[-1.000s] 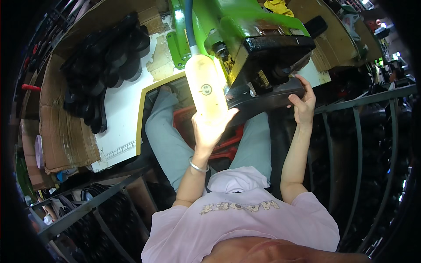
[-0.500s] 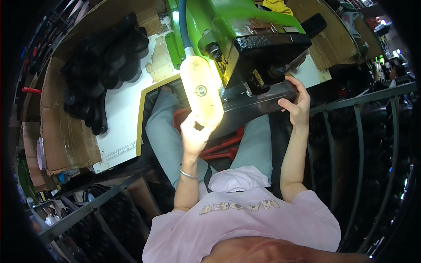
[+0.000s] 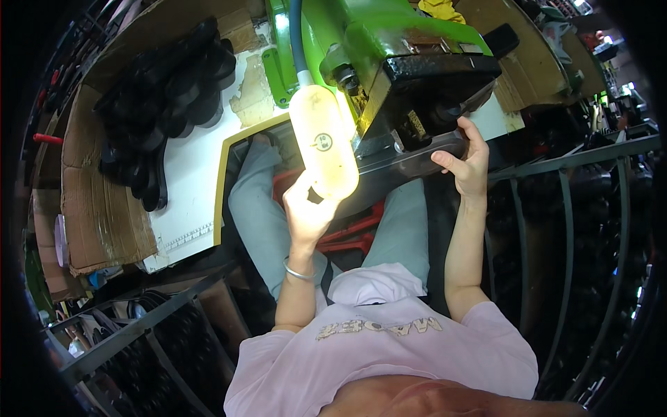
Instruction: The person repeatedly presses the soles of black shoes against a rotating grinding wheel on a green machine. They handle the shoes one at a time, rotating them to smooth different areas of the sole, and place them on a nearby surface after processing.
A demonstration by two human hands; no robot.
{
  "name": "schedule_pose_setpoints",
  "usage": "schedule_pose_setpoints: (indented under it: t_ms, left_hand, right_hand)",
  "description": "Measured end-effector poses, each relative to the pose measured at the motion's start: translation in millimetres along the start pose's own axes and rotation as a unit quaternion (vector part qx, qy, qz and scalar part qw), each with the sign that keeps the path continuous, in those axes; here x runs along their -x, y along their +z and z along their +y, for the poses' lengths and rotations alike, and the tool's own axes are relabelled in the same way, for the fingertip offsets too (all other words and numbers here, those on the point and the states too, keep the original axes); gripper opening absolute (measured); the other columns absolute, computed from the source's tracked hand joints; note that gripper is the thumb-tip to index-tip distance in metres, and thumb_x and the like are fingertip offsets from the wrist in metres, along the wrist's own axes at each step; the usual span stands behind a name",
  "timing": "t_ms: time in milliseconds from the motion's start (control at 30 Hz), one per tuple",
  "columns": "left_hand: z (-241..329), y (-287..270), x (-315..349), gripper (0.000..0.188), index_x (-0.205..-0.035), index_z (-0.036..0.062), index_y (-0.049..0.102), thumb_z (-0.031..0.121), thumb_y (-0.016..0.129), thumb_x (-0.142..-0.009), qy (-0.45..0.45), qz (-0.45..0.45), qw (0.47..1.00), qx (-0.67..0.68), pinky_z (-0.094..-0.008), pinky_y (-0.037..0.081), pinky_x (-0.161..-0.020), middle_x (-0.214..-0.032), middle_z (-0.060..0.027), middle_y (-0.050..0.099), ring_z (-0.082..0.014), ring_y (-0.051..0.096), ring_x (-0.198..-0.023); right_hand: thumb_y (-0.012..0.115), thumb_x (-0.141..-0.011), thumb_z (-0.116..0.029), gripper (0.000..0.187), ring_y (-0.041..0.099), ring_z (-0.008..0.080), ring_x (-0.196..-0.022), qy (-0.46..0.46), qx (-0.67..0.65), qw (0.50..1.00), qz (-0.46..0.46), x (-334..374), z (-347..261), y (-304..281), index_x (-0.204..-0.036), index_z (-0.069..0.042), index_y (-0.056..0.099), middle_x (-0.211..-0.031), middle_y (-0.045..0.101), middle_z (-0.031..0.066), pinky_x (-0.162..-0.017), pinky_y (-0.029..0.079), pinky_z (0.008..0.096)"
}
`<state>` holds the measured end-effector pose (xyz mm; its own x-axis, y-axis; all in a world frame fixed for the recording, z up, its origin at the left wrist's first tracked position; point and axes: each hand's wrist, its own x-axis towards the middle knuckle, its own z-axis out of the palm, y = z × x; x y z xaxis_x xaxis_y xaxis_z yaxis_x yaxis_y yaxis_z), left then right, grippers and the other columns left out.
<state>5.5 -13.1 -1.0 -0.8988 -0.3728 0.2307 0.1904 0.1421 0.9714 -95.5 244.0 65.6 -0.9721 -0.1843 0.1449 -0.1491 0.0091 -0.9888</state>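
Note:
A long, dark, glossy shoe sole (image 3: 410, 165) lies under the black head (image 3: 434, 87) of a green machine (image 3: 399, 31). My right hand (image 3: 469, 167) grips its right end, thumb on the near side and fingers at the far edge. My left hand (image 3: 307, 212), with a bangle at the wrist, is closed at the left end of the sole. A bright oval work lamp (image 3: 324, 142) on a dark flexible arm hides most of the left fingers. Where the sole meets the machine is in shadow under the head.
Black shoe soles (image 3: 174, 90) are heaped on the white tabletop (image 3: 191, 174) to the left, walled by a cardboard box (image 3: 104, 208). Metal rails (image 3: 577, 156) of racks stand on both sides. A red stool (image 3: 354, 236) shows between my legs. Yellow cloth (image 3: 441, 10) lies at the back.
The sole and my right hand have shifted slightly left relative to the machine head. The left hand keeps its place beneath the lamp. The whole view has moved a little.

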Motion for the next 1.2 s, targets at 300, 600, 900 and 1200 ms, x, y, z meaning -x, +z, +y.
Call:
schedule_pose_setpoints:
  t_ms: [300,600,900,1200]
  left_hand:
    - [15.5,-34.2,5.2,0.026,-0.086,0.0007,0.065,0.012,0.083,-0.071,0.061,-0.040,0.986,-0.149,-0.0311,0.052,-0.069,-0.079,-0.0110,0.068,-0.0206,0.067,-0.072]
    - [37.3,21.4,-11.4,0.029,-0.085,0.0021,0.067,0.015,0.088,-0.068,0.174,0.014,0.969,-0.173,-0.0297,0.049,-0.065,-0.076,-0.0077,0.065,-0.0174,0.062,-0.069]
    - [39.7,2.0,-18.9,0.030,-0.089,-0.0001,0.070,0.017,0.086,-0.069,0.112,-0.010,0.990,-0.084,-0.0305,0.051,-0.060,-0.074,-0.0110,0.068,-0.0186,0.064,-0.060]
    - [17.0,-26.1,-6.2,0.020,-0.081,0.0014,0.067,0.008,0.083,-0.069,0.036,-0.022,0.995,-0.090,-0.0260,0.049,-0.062,-0.073,-0.0067,0.068,-0.0127,0.062,-0.063]
  right_hand:
    - [0.089,-0.062,-0.006,0.069,0.060,0.0137,-0.097,-0.097,0.017,0.994,-0.052,8.7,11.7,32.0,-0.122,0.004,0.056,-0.105,0.063,0.0072,-0.088,0.048,0.0267]
    - [0.086,-0.066,-0.001,0.072,0.059,0.0152,-0.101,-0.089,-0.021,0.996,-0.023,-1.2,11.0,10.1,-0.128,0.005,0.051,-0.112,0.060,0.0098,-0.089,0.048,0.0272]
    - [0.089,-0.064,-0.008,0.074,0.056,0.0161,-0.106,-0.056,-0.033,0.997,-0.050,-3.9,15.8,23.1,-0.127,0.006,0.052,-0.114,0.060,0.0098,-0.094,0.045,0.0280]
    - [0.090,-0.062,-0.007,0.075,0.059,0.0148,-0.101,-0.060,-0.021,0.996,-0.060,10.3,20.3,44.8,-0.125,0.004,0.052,-0.111,0.062,0.0091,-0.091,0.047,0.0283]
